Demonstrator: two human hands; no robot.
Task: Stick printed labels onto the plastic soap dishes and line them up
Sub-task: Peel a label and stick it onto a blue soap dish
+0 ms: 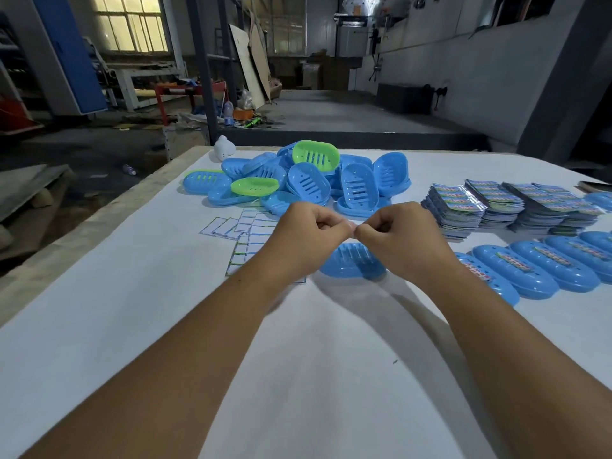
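Both hands meet above the white table, fingers curled. My left hand and my right hand pinch a small thin label between their fingertips; it is mostly hidden. Just below them a blue soap dish lies on the table, apart from both hands. A row of labelled blue dishes runs along the right. A heap of blue and green unlabelled dishes sits behind the hands. Stacks of printed labels stand at the right.
Peeled white backing papers lie scattered left of the hands. A small white figure stands at the table's far edge. The table's left edge drops to a cluttered workshop floor.
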